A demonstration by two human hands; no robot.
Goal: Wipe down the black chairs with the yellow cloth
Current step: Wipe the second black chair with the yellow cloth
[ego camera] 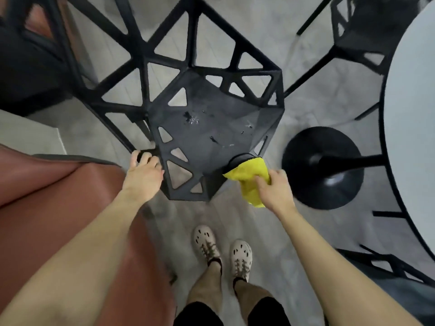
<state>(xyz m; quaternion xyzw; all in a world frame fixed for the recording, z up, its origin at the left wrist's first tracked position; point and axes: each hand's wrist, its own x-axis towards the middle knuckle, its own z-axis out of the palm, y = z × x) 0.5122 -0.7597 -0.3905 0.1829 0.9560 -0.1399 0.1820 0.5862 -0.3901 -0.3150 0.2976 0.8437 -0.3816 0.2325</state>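
A black lattice chair (207,128) with triangular cut-outs stands right in front of me, its seat showing pale smudges and scratches. My left hand (143,174) grips the chair's near left edge. My right hand (275,187) holds the bunched yellow cloth (249,178) and presses it against the near right corner of the seat. A second black chair (360,31) stands at the upper right, partly under the table.
A round white table (414,128) with a black disc base (322,168) is on the right. Another black chair's frame (390,264) shows at the lower right. A reddish-brown cushioned seat (58,208) lies on the left. My feet in pale shoes (223,250) stand on grey floor.
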